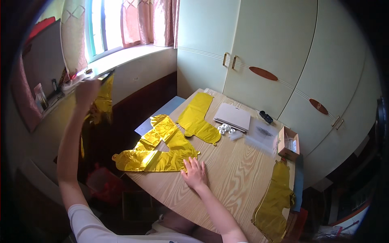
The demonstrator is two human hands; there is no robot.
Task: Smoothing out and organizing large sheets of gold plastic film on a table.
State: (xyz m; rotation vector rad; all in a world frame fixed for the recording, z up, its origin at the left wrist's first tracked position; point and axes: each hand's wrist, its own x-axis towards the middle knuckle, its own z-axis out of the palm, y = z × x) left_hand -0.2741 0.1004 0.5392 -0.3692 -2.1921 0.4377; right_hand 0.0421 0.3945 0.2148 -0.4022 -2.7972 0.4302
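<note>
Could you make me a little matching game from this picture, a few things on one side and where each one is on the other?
Things:
1. right hand
2. left hand
3. grey folder
4. small cardboard box

Places:
A. raised toward the windowsill, at a gold foil piece
B. flat on the table by the A-shaped gold foil balloon
C. near the table's right edge
D. toward the table's far end, near the cupboard doors

Pairs: 1-B, 2-A, 3-D, 4-C
</note>
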